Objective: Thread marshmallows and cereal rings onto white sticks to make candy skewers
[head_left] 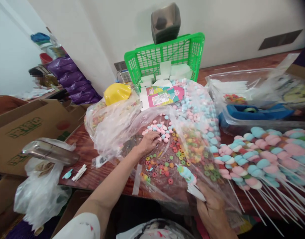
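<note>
R hand (pixel 212 206) round candy skewer (pixel 186 174), long axis diag., tip away/left; L hand (pixel 149 143) at sweets (pixel 160 128), grip unclear.

Pale wall (pixel 229 30), dark rectangular panel (pixel 280 39); glossy reddish-brown table (pixel 92 176) below.

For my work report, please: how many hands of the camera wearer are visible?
2: the left hand is at the pink and blue candies; the right hand holds a candy stick.
</note>
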Demonstrator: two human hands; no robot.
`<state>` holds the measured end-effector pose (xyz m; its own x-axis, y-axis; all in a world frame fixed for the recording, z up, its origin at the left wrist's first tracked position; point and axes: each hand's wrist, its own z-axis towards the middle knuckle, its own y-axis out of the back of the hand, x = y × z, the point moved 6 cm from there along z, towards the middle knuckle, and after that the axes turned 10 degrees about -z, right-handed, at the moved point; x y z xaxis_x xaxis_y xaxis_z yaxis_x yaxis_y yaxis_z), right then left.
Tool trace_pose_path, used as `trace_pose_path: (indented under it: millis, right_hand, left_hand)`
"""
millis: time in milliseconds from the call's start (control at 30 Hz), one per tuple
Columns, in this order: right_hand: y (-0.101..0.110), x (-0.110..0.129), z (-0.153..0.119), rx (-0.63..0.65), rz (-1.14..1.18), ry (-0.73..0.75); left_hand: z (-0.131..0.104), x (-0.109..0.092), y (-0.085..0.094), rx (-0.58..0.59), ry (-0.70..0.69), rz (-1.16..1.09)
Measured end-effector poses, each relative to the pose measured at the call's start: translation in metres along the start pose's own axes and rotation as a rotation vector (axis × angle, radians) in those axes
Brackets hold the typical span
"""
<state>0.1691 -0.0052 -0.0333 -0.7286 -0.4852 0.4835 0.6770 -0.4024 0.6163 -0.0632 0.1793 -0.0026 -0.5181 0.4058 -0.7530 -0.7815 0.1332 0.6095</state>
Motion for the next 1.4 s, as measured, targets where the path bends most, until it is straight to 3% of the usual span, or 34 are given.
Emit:
trace_pose_path:
  millis: [167,333,400,500,767,900,1100,1300,1400]
  right_hand:
    - [0.004,0.002,0.005,-0.011,0.015,-0.019]
    - [0.009,0.005,0.007,-0.014,0.07,-0.037]
    - [0.011,0.006,0.005,-0.019,0.055,-0.037]
    - [0.013,0.006,0.003,-0.006,0.01,-0.043]
    - [0.023,0.011,0.008,0.007,-0.089,-0.032]
    - [0.024,0.014,0.009,0.049,-0.131,-0.051]
    - [0.023,0.018,0.008,0.081,-0.135,-0.075]
    - [0.011,0.024,0.004,0.076,-0.072,-0.078]
    - [0.009,0.026,0.004,0.084,-0.07,-0.067]
  left_hand:
    - [-0.011,-0.015,-0.01,-0.086,0.046,-0.184]
    - [-0.041,-0.048,-0.028,-0.175,0.332,-0.89]
    - [-0.056,-0.065,-0.038,-0.198,0.392,-1.041]
    - [-0.069,-0.083,-0.047,-0.266,0.363,-1.141]
    - [-0.075,-0.099,-0.052,-0.425,0.12,-1.027]
    - [-0.076,-0.109,-0.047,-0.456,-0.041,-0.78]
    - [-0.08,-0.129,-0.045,-0.343,-0.295,-0.417]
    - [-0.084,-0.129,-0.05,-0.322,-0.306,-0.358]
    - [-0.087,-0.134,-0.054,-0.255,-0.383,-0.302]
